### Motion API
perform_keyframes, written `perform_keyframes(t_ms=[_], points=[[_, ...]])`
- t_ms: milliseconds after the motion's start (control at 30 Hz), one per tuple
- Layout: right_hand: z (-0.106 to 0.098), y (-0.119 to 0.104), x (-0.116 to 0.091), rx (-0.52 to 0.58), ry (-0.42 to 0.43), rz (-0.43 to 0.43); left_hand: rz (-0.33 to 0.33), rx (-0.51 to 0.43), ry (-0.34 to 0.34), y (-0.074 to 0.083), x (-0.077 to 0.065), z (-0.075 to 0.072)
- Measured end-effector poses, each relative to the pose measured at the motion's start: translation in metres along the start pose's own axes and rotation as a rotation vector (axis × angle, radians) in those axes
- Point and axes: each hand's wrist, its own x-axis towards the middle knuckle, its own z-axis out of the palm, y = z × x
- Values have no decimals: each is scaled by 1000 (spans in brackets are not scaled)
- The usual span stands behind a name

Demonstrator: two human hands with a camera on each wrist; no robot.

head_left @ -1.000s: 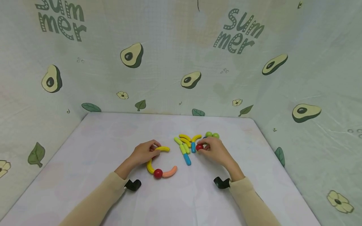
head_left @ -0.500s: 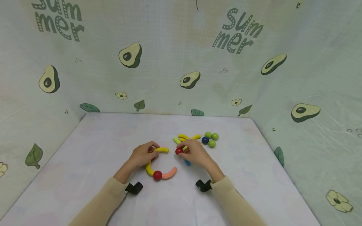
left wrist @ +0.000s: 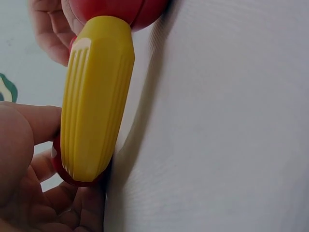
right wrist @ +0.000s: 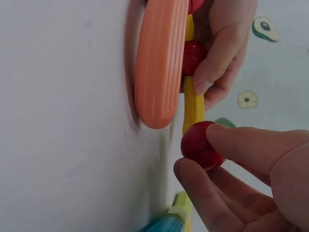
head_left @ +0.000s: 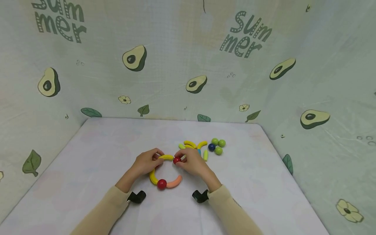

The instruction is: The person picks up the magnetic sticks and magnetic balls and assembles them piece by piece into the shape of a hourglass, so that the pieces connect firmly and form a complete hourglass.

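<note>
In the head view my left hand [head_left: 148, 162] pinches the joint of a curved chain. The right wrist view shows a red ball [right wrist: 193, 57] between that hand's fingers, joined to a curved yellow stick [right wrist: 194, 105]. My right hand [head_left: 192, 163] pinches another red ball [right wrist: 200, 144] between thumb and fingers, at the free end of that yellow stick. I cannot tell whether they touch. Another curved yellow stick [left wrist: 96, 96] runs from the left hand's ball to a front red ball [head_left: 162, 184]. From this ball a curved salmon stick [head_left: 174, 182] reaches right, its far end free.
Behind my right hand lie curved yellow sticks [head_left: 202, 144], light green sticks [head_left: 205, 155] and blue sticks [right wrist: 166, 225], partly hidden. Several green balls [head_left: 218, 150] and a dark blue ball [head_left: 211, 147] sit further right on the white table [head_left: 249, 169]. Patterned cloth [head_left: 164, 85] surrounds the table.
My right hand has carried the red ball leftward from near the green balls to the yellow stick's end. A light green stick now shows right of that hand. My left hand has stayed almost still.
</note>
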Motion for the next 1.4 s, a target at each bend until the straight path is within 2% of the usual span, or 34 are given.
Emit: perform_keyframes(t_ms=[500, 767, 1133, 1400], points=[[11, 8, -1, 4, -1, 54, -15, -96, -77, 1, -1, -2], [13, 7, 1, 5, -11, 44, -25, -113, -83, 1, -2, -5], [12, 5, 2, -5, 5, 52, -19, -102, -88, 4, -1, -6], [12, 7, 2, 10, 9, 50, 19, -67, -100, 5, -2, -8]])
